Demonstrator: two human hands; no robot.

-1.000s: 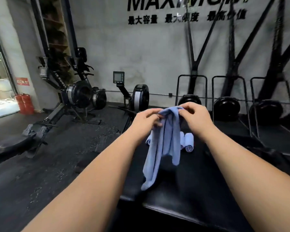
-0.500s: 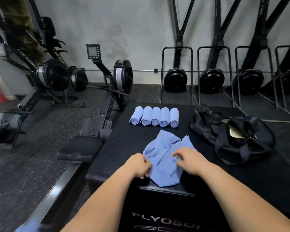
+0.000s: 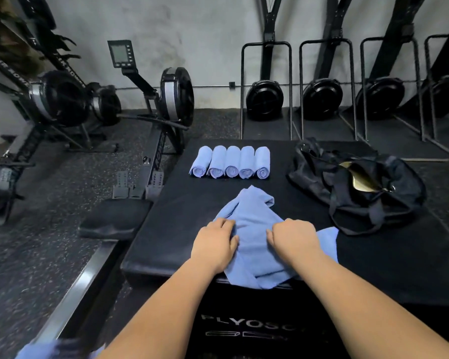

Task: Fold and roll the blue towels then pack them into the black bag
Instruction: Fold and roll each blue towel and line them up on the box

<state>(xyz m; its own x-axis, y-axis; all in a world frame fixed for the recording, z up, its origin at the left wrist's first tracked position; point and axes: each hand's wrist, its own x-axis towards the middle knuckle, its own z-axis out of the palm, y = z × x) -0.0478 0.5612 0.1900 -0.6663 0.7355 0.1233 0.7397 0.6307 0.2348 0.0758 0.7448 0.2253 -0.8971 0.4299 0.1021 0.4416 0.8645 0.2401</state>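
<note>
- Blue towel (image 3: 254, 221) lies crumpled at the near edge of the black box (image 3: 182, 216).
- Left hand (image 3: 214, 244) and right hand (image 3: 293, 239) grip its cloth, fingers curled.
- Five rolled towels (image 3: 232, 161) lie in a row behind it.
- To the right sits the black bag (image 3: 360, 193), open.

"PLYOSO…", cut off, on black box (image 3: 246, 301) front; "IR ROWE", partly legible, on rowing machine (image 3: 60, 97) arm.
</note>
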